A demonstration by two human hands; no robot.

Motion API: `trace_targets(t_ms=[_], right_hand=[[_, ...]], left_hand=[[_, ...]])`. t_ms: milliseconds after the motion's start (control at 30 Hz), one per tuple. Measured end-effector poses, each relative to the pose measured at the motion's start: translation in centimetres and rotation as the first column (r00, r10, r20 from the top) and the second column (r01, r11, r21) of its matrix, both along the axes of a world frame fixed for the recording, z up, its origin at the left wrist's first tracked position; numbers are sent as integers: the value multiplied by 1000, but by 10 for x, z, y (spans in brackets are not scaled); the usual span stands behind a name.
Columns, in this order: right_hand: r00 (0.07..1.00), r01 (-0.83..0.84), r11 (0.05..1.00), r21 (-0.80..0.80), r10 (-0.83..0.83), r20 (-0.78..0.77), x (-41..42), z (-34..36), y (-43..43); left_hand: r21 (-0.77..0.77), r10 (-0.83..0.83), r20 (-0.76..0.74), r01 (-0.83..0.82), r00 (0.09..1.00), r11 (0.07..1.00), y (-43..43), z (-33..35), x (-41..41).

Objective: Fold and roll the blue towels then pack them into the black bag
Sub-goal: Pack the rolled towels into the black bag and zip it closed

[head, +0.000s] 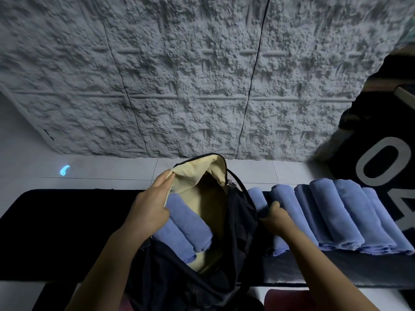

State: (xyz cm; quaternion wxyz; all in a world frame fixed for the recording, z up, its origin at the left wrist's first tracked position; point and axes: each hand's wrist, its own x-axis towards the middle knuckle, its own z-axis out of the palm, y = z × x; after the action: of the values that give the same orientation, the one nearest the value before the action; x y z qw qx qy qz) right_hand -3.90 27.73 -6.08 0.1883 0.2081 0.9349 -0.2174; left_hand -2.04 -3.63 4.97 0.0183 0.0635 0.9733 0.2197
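I see L hand (152, 205) pinching the black bag (240, 232) by its cream lining edge, mouth open w/ 2 rolled towels (188, 223) inside. R hand (277, 218) curls round nearest roll (256, 197) of the row (341, 216) on the mat (56, 232), just beside bag.

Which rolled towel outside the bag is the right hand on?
The leftmost roll in the row, next to the black bag: the right hand grips it, the rolls to its right lie untouched.

We see blue towels (336, 212): soft matt cloth | black bag (242, 221): matt fabric, cream cloth lining (202, 176) | wall (202, 75): rough, grainy | floor tiles (101, 171): smooth, faintly glossy
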Motion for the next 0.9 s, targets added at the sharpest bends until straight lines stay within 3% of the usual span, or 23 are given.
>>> trace_targets(t_ms=[167, 300, 467, 533, 667, 733, 800, 900], right_hand=[[998, 31, 994, -106, -36, -42, 4, 6, 0], [981, 7, 982, -189, -43, -190, 12, 12, 3], [963, -179, 947, -267, 112, -245, 15, 78, 5], [959, -246, 866, -435, 151, -240, 21, 116, -7], [950, -305, 573, -760, 240, -200, 28, 157, -52], [946, -264, 526, -808, 304, -111, 21, 151, -79], [930, -285, 640, -714, 366, -43, 8, 133, -104], [886, -440, 866, -237, 461, 41, -18, 99, -137]], left_hand=[[16, -7, -10, 7, 1000, 1000, 0, 1, 0], [39, -19, -29, 20, 999, 999, -1, 1, 0], [47, -4, -35, 6, 999, 999, -3, 3, 1], [41, 9, -29, -8, 1000, 999, -3, 3, -1], [38, 20, -38, -19, 999, 999, -2, 2, -3], [32, 27, -38, -26, 999, 999, -2, 2, -3], [38, 33, -28, -31, 999, 999, -2, 2, -2], [23, 29, -18, -29, 999, 999, -2, 3, -3]])
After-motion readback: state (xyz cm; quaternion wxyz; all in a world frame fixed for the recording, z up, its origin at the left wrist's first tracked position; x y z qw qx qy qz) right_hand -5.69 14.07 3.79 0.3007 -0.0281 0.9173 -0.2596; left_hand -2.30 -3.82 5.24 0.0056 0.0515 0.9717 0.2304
